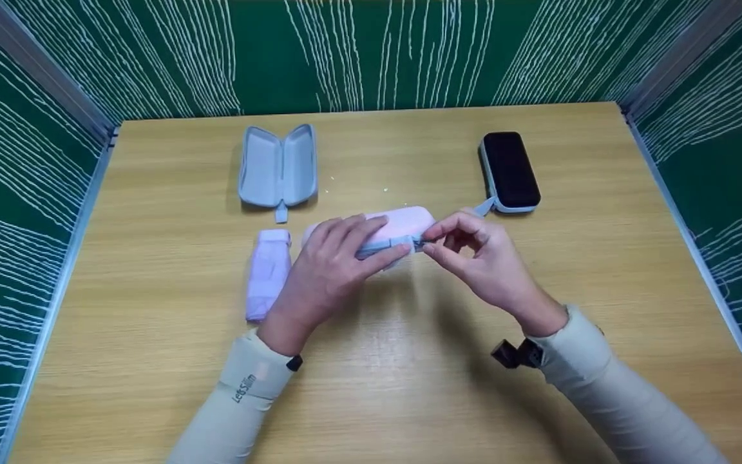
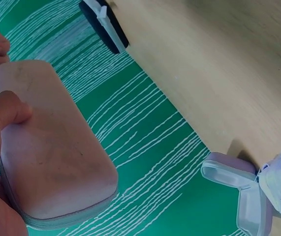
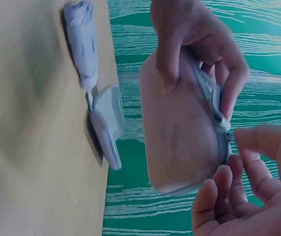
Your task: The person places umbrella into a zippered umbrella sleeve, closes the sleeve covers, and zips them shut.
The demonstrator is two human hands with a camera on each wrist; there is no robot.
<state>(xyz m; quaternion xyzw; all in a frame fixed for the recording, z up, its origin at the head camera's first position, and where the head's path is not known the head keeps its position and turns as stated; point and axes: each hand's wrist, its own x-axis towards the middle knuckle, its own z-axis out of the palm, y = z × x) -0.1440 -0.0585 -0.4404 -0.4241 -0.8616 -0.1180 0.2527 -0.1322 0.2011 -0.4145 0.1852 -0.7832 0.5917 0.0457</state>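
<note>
Above the middle of the table, my left hand grips a pink zip case, fingers over its top and thumb along the near side. A grey-blue zipper runs round the case's edge, and part of that seam gapes beside the left fingers. My right hand pinches the small dark zipper pull between thumb and forefinger at the case's right end. Faint dark marks show on the pink face in the left wrist view. What the case holds is hidden.
An open grey-blue hard case stands at the back left. Nearer lies a crinkled lavender fabric bundle, close to my left forearm. A black-topped case with a light blue strap lies back right. Green walls with white lines surround the table.
</note>
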